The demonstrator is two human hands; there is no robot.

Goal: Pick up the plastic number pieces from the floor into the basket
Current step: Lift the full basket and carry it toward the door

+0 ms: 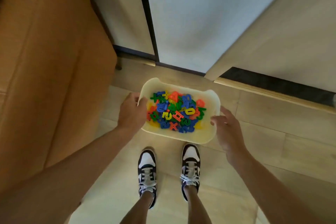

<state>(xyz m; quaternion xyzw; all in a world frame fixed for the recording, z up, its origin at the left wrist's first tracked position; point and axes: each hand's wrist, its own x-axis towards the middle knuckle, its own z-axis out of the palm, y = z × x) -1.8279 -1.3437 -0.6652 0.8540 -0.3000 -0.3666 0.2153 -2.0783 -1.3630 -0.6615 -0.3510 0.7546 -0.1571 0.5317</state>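
Your two forearms reached down and forward, and below them your sneakers (190, 165) stood on the pale floor (263, 142), toes pointing at the basket. Between your hands sat the cream plastic basket (198, 136), held level by its two short sides. Your left hand (131, 112) was closed on the left rim, thumb hooked over the edge and fingers wrapped under it. Your right hand (227, 129) pinched the right rim with thumb and fingertips, though the rest of that hand looked loose, so I judge its hold lighter than the left one. Holding it on both sides made sense: the load was loose and would slide toward any corner that dipped.

Inside the basket, between your hands, lay the plastic number pieces (176, 112), a jumbled heap of blue, green, red, orange and yellow digits and signs covering most of the bottom. No pieces showed on the floor around your hands or by your feet, so the gathering looked close to done, though what lay outside the view could not be told. Whether the basket rested on the floor or hung just above it was not clear. Beyond your left hand rose an orange-brown sofa side (54, 60); beyond your right hand, a pale cabinet (281, 42).
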